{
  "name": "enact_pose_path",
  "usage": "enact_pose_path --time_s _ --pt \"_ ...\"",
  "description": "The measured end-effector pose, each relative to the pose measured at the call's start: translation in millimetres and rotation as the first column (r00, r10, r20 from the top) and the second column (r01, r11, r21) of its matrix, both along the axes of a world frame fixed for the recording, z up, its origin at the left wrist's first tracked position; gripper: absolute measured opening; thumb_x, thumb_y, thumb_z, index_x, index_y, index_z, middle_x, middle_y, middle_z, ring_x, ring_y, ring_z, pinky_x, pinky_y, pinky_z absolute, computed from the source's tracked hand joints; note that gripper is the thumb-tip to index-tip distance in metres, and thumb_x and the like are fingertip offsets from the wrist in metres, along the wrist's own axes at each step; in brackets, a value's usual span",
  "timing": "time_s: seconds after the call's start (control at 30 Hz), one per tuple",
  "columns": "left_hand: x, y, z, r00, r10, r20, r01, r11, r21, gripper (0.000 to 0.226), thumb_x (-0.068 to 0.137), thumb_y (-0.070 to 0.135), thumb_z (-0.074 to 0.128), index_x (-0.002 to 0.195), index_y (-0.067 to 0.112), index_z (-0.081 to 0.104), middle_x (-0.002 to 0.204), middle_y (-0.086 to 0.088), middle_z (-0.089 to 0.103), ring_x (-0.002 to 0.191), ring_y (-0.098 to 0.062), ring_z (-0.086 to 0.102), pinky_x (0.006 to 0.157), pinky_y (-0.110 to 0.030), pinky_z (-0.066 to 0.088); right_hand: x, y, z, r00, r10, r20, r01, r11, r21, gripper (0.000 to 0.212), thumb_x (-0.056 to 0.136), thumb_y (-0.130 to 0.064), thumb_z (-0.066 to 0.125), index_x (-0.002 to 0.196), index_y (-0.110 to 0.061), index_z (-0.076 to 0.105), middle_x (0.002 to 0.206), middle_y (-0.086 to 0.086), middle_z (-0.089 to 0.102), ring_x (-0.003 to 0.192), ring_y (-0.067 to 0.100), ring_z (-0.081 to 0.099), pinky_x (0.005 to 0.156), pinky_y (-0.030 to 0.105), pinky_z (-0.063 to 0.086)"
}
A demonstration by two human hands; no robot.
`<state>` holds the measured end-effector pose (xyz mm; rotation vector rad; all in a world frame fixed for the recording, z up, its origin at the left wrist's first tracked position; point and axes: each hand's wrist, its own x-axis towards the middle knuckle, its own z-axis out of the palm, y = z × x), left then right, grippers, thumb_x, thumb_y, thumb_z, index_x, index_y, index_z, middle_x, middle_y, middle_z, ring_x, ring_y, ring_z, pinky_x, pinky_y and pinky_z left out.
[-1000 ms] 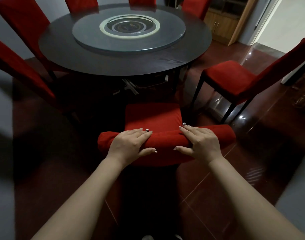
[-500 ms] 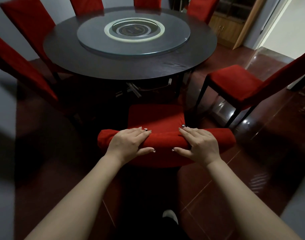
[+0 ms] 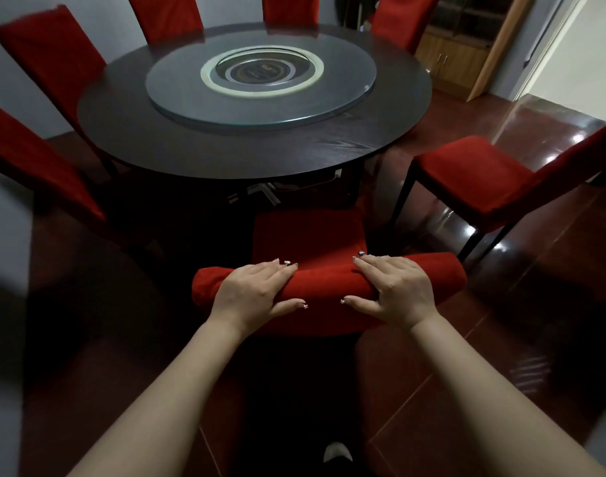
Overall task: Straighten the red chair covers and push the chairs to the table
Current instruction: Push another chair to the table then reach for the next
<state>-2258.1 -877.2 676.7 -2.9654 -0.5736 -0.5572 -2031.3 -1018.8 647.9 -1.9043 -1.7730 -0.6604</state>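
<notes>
Chair [image 3: 308, 235] near counter [image 3: 253, 149] | left hand [image 3: 256, 297], right hand [image 3: 398, 294] | fingers grip chair's red top

The round table [image 3: 253, 149] rim overhangs the front of the near chair's seat [image 3: 308, 235]. Right of the table, an angled red chair [image 3: 473, 177] stands apart from it, leaving bare floor [image 3: 391, 187] between. Left of the table, chair backs [image 3: 36, 156] crowd close.

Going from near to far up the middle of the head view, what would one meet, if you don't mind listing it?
Shoe tip → chair backrest gripped by the left hand and right hand → chair seat → round table → glass turntable → far chair.
</notes>
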Motion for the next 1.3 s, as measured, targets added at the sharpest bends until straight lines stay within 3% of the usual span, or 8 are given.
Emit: enact_pose_path --time_s 0.37,0.83,1.3 --pt "57 36 6 0.996 0.078 -0.043 -0.082 0.993 -0.086 0.066 0.081 0.063 0.04 0.113 0.012 0.068 0.108 -0.004 0.071 0.103 -0.021 0.066 0.083 -0.036 0.053 64 48 6 0.998 0.057 -0.002 -0.057 0.997 -0.044 0.07 0.078 -0.07 0.048 0.111 -0.013 0.07 0.106 0.003 0.071 0.091 0.019 0.069 0.081 0.031 0.051" --pt "101 72 6 0.99 0.139 -0.02 -0.14 0.988 -0.069 0.065 0.077 0.062 0.043 0.106 0.011 0.071 0.101 -0.003 0.072 0.098 -0.02 0.068 0.08 -0.031 0.054 110 98 3 0.996 0.079 -0.033 -0.08 0.997 -0.024 0.067 0.075 -0.069 0.054 0.103 -0.011 0.073 0.101 0.003 0.072 0.087 0.019 0.07 0.079 0.032 0.052" --pt "131 145 3 0.989 0.147 -0.013 -0.148 0.983 -0.106 0.066 0.077 0.062 0.043 0.109 0.011 0.071 0.107 -0.005 0.071 0.103 -0.022 0.066 0.083 -0.033 0.052 136 168 5 0.998 0.06 -0.022 -0.061 0.997 -0.049 0.068 0.076 -0.069 0.051 0.104 -0.011 0.073 0.101 0.004 0.072 0.089 0.02 0.07 0.08 0.032 0.052"
